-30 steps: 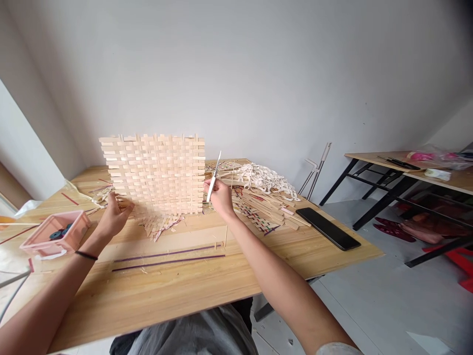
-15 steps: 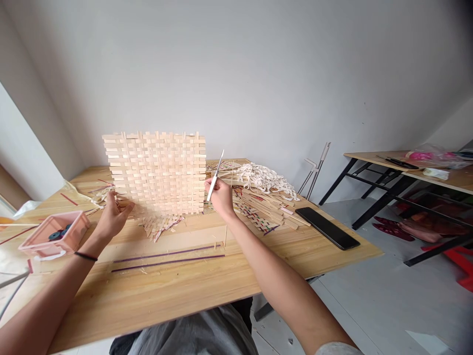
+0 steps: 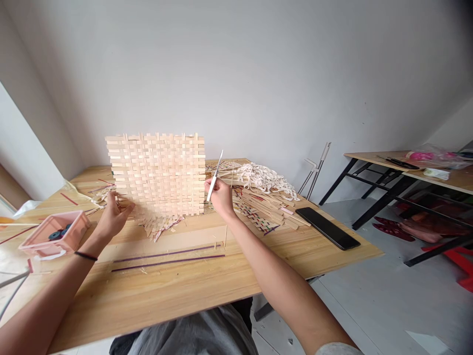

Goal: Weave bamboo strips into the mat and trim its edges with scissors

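Observation:
A square panel woven from pale flat strips stands upright above the table, short strip ends sticking out along its edges. My left hand is closed on its lower left corner, thumb in front. My right hand is closed around a slim white-handled tool with a narrow pointed metal tip, tip upward; its exact kind is unclear. The fingertips of that hand meet the panel's right edge. Beneath the panel lies a smaller woven piece with a patterned edge.
Two dark purple strips lie on the wooden table. A pink basket with dark spools is at left. At right are loose wooden strips, a white cord heap and a black phone. Another table stands further right.
The panel's left edge has shifted slightly to the right and the panel has turned a little. Both hands keep nearly the same positions and grips.

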Motion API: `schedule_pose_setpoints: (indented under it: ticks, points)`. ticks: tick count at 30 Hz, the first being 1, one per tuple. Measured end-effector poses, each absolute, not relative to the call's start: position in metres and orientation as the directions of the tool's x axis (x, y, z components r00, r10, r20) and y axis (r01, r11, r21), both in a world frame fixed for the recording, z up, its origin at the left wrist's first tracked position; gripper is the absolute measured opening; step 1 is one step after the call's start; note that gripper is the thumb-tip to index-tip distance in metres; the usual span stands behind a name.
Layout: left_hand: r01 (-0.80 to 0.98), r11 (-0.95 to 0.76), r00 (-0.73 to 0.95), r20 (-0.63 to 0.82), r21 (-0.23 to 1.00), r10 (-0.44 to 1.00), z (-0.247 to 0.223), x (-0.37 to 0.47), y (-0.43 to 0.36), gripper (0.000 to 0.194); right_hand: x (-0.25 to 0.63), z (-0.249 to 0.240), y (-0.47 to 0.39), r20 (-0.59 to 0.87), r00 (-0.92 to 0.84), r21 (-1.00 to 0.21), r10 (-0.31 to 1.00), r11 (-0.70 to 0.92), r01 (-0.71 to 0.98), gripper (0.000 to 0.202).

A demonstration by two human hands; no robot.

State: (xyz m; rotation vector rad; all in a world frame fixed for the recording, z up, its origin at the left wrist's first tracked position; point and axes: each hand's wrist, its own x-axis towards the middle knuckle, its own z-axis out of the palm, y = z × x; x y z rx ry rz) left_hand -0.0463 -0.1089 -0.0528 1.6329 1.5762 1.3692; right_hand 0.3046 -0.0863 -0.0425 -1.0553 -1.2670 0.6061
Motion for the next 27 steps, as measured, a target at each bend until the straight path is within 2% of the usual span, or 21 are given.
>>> schedule_pose_setpoints:
  ticks: [15,27]
  points:
    - [0.430,-0.198,-0.165,0.292,0.881,0.942,-0.0502,-0.0427,-0.1112,0.057,0.3024,-0.0395,-0.0885,0.441,0.252,-0.896,0.861,0.406,0.179,0.023]
    - [0.429,-0.239,-0.160,0.333,0.871,0.929,-0.0492,-0.0444,-0.1109,0.060,0.3042,-0.0416,-0.0873,0.444,0.253,-0.894,0.859,0.410,0.178,0.022]
